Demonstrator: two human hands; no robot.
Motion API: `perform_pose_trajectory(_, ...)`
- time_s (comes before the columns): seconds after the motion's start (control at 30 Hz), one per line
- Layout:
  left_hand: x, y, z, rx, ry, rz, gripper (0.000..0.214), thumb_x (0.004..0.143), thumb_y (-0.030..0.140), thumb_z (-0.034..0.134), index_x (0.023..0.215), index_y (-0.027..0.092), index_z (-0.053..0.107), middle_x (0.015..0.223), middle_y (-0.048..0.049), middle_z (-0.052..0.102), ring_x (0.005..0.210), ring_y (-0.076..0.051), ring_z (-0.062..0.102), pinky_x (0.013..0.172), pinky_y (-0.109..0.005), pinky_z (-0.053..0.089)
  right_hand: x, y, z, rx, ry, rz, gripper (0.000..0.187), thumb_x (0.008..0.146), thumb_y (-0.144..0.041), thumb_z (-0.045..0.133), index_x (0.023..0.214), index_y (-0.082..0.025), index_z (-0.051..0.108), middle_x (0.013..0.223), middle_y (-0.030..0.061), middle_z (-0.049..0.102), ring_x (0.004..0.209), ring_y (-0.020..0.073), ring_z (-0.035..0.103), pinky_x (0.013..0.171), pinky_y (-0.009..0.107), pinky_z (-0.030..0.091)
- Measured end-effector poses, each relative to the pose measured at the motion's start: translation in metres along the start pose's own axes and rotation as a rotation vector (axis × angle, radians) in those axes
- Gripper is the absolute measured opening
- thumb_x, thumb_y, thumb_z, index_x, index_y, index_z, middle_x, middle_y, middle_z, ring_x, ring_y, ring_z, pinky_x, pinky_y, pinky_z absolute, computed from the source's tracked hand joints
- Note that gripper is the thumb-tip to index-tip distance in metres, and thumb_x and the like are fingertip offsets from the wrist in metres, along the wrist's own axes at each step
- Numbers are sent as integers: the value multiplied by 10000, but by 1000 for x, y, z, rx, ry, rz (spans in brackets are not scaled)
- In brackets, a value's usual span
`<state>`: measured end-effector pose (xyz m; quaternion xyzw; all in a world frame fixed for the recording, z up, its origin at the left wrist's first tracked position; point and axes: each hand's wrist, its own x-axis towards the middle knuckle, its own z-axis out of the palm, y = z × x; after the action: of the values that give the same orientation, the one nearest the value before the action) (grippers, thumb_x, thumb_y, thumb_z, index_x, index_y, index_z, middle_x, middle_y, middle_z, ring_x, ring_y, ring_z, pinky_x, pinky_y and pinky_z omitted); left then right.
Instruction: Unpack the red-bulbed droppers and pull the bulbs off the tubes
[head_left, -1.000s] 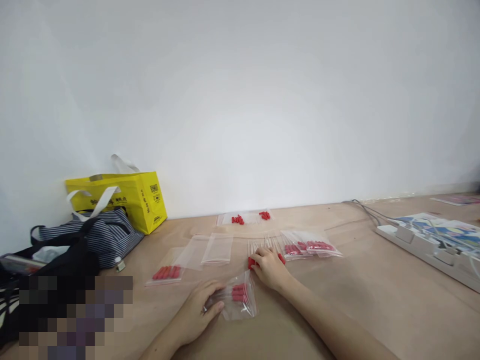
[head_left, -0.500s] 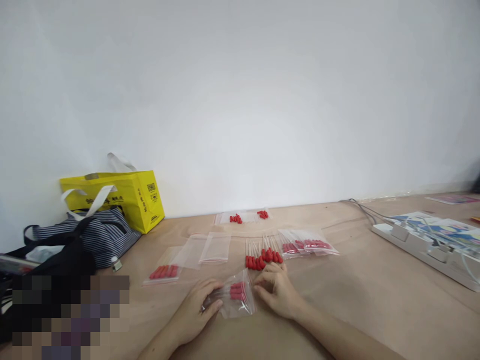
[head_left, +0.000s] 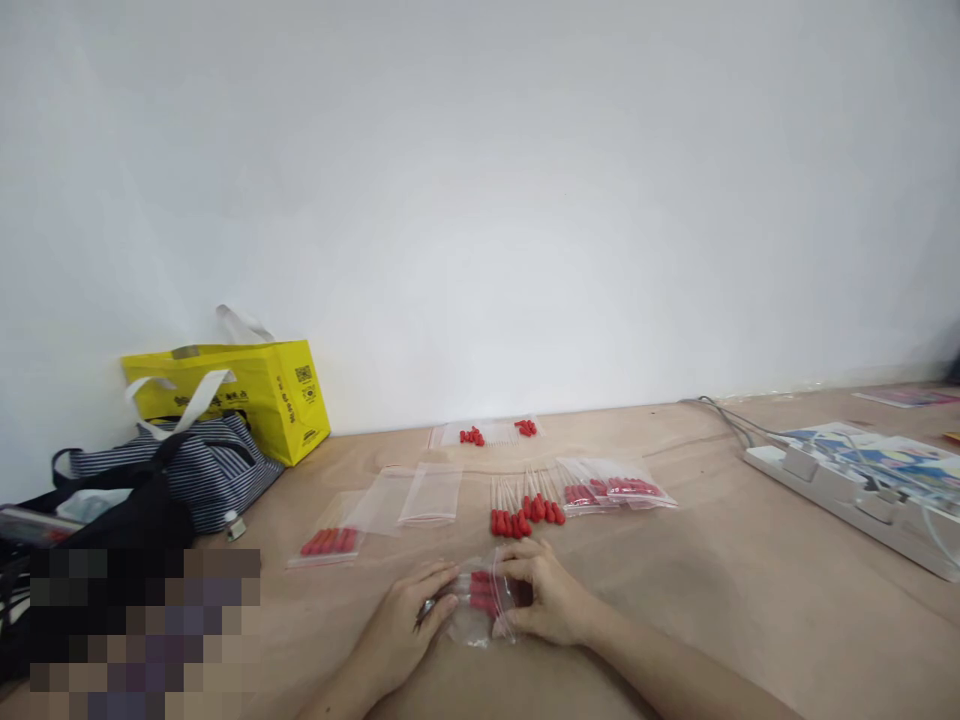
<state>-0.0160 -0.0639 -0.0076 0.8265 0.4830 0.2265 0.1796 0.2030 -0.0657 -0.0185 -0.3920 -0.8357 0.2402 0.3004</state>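
Observation:
A clear zip bag (head_left: 469, 628) with several red-handled thin sticks (head_left: 482, 592) in it lies between my hands. My left hand (head_left: 416, 610) pinches the bag's left end, where the pale shafts point. On the opposite side, my right hand (head_left: 536, 592) grips the edge by the zip, thumb and fingers on either side of the red ends. Just beyond my right hand is a loose pile of the same red-handled sticks (head_left: 529, 510), shafts pointing away.
Filled zip bags (head_left: 622, 487) overlap behind the pile on the right; another filled bag (head_left: 328, 543) lies left. Flat zip bags (head_left: 431, 492) rest mid-table. More red pieces (head_left: 472, 437) lie near the wall. A yellow bag (head_left: 300, 400), striped bag (head_left: 217, 480) and power strip (head_left: 847, 510) flank the table.
My right hand has moved left from beside the pile and taken hold of the bag's zip edge. My left hand, still on the bag, has shifted slightly right.

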Motion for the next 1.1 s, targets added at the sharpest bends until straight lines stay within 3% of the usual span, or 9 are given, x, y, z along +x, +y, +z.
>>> perform_pose_trajectory(0.07, 0, -1, 1, -9, 5, 8, 321, 782, 348, 479, 1060, 252, 606, 1116, -24, 605, 1057, -206, 523, 938, -345, 392, 1, -1, 2, -56, -11, 36, 442, 538, -445, 715, 917, -234, 632, 959, 30, 560, 926, 204, 479, 833, 320, 322)
perform_pose_trajectory(0.3, 0, -1, 0, -20, 5, 25, 313, 781, 323, 480, 1054, 242, 608, 1113, -26, 606, 1056, -205, 523, 934, -342, 397, 6, -12, 8, -172, 16, 146, 177, 624, -266, 591, 757, -154, 561, 840, 53, 518, 791, 167, 478, 703, 264, 370)
perform_pose_trajectory(0.5, 0, 1, -2, -47, 14, 20, 289, 774, 331, 497, 1022, 255, 624, 1102, -22, 613, 1045, -201, 530, 935, -339, 396, 5, -19, -1, -233, 42, 180, 182, 568, -186, 528, 746, -166, 496, 748, 39, 541, 670, 157, 468, 601, 253, 350)
perform_pose_trajectory(0.7, 0, 1, -3, -78, 10, 18, 292, 758, 328, 518, 1022, 264, 624, 1098, -16, 616, 1041, -198, 533, 924, -328, 406, -7, -9, -21, -33, -31, 161, 232, 527, -113, 501, 750, -175, 519, 633, -30, 527, 550, 99, 431, 488, 193, 303)
perform_pose_trajectory(0.87, 0, 1, -6, -78, -22, 19, 298, 757, 322, 518, 1035, 278, 614, 1115, -9, 605, 1055, -198, 522, 933, -334, 394, -18, 11, -38, 131, 26, 141, 256, 519, -82, 503, 748, -178, 568, 690, -32, 549, 576, 84, 452, 506, 177, 336)
perform_pose_trajectory(1.1, -1, 2, -12, -98, -81, -13, 324, 744, 319, 530, 1057, 274, 600, 1156, -15, 578, 1087, -200, 496, 963, -363, 355, -19, 35, -44, 728, 20, 276, 165, 568, -158, 599, 721, -163, 659, 685, 4, 637, 594, 109, 557, 554, 221, 418)
